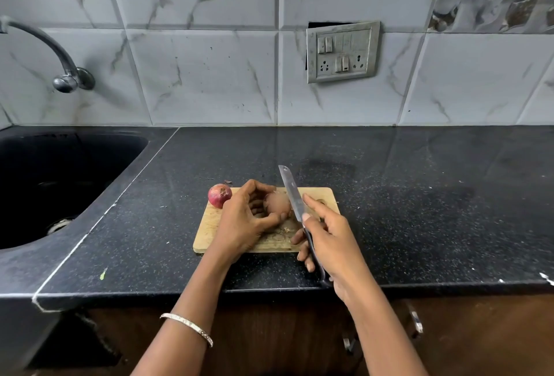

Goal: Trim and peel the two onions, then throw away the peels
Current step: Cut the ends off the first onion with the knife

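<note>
Left hand point(244, 219): fingers and thumb curled round the pale onion point(277, 204). Right hand point(326, 240), just right of that grip: closed round the knife point(292, 195) handle, index finger point(314, 205) laid straight along the blade. Both forearms bare, extended forward.

onion point(219, 195) left on board point(209, 225), second onion point(277, 204) seemingly mid-board, knife point(290, 192) right

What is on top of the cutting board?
A red onion at the far-left corner of the cutting board, a second onion gripped by the left hand, peel scraps; the right hand holds a knife above. Anything under the hands is hidden.
</note>
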### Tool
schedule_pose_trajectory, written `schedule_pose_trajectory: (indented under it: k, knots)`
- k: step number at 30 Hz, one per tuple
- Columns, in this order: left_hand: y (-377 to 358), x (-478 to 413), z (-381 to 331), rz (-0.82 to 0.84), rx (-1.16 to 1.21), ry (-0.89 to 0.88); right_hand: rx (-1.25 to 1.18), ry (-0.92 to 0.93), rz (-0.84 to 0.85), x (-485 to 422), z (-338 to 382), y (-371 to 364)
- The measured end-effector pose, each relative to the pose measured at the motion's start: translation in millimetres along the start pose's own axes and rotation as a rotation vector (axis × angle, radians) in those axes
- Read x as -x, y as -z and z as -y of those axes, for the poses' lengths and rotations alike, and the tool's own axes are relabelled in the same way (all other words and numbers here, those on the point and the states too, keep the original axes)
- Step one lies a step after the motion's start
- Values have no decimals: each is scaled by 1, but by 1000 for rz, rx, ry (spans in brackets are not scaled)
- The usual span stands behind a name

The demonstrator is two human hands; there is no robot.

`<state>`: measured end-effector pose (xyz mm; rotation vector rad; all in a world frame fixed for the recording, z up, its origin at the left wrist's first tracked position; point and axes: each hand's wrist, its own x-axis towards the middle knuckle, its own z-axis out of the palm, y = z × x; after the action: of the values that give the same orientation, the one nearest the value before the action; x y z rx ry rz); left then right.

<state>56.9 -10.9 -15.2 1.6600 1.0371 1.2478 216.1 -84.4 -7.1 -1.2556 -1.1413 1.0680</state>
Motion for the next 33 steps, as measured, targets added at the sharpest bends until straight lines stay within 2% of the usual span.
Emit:
schedule_pose_trajectory:
  k: [14, 21, 28, 33]
  knots:
    - [-1, -6, 6, -2, -23, 25, -25, 5, -39, 11, -2, -10]
    - [-1, -7, 5, 34, -49, 31, -70, 24, -111, -1, 9, -21]
    - [-1, -10, 6, 30, -34, 47, -22, 23, -117, 15, 2, -19]
    - [-1, -9, 5, 7, -22, 47, -92, 24, -168, 19, 1, -16]
